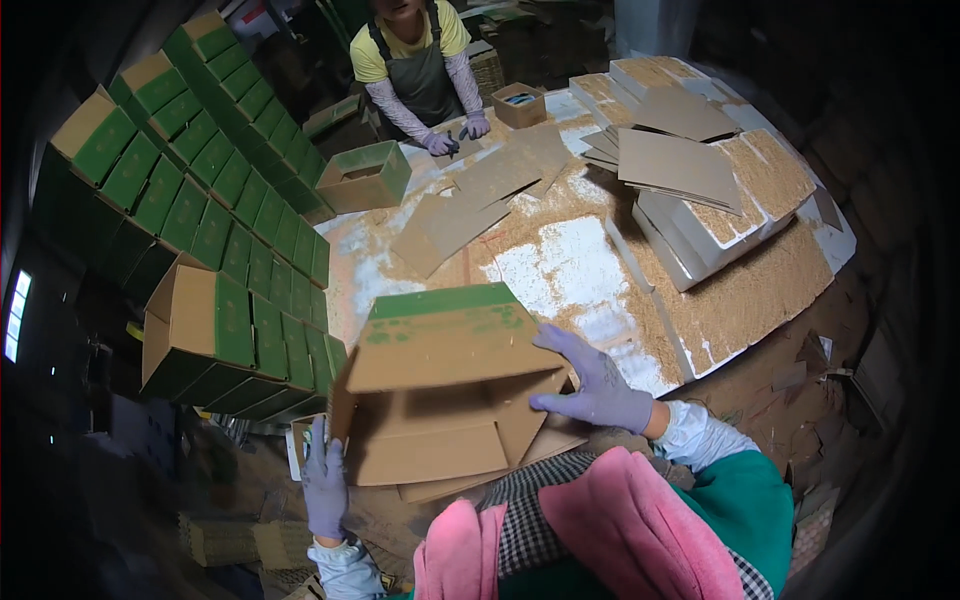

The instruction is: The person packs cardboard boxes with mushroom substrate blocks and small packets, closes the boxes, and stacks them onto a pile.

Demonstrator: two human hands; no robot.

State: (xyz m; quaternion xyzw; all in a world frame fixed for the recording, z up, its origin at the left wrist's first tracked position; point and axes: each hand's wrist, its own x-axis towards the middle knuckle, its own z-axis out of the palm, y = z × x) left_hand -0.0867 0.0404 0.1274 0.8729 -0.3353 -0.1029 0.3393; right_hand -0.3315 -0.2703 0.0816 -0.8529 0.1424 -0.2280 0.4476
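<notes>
An open cardboard box (430,455) is held in front of my body, its inside facing me. Its upper flap (440,345) is plain brown with a green band and green smudges along the far edge. My left hand (325,485), in a light purple glove, holds the box's left side with the fingers pointing up along it. My right hand (592,388), gloved the same way, grips the right edge, thumb and fingers around the cardboard. Part of the left fingers' contact with the box is hidden.
Green boxes (215,240) are stacked along the left. Flat cardboard sheets (480,200) lie on the dusty white table (560,265), with more sheets (680,165) piled at right. A person (420,75) leans at the far edge, near an open green box (365,177) and a small box (519,104).
</notes>
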